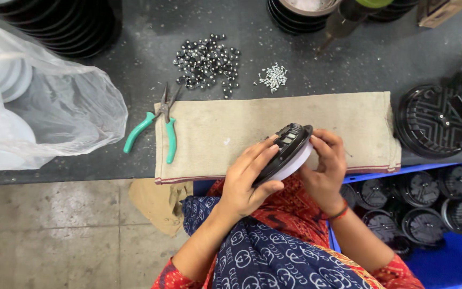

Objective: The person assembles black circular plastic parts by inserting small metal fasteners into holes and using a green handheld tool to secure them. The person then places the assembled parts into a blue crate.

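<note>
Black round housing (287,151) pinched by left hand (247,182) and right hand (324,168) | over cloth (231,128) front edge | pliers (159,126) left

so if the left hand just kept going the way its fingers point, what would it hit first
The left hand points up and to the right, and its fingers already lie on the round black and white part. Past that lies the tan cloth on the bench; depth is hard to judge.
</note>
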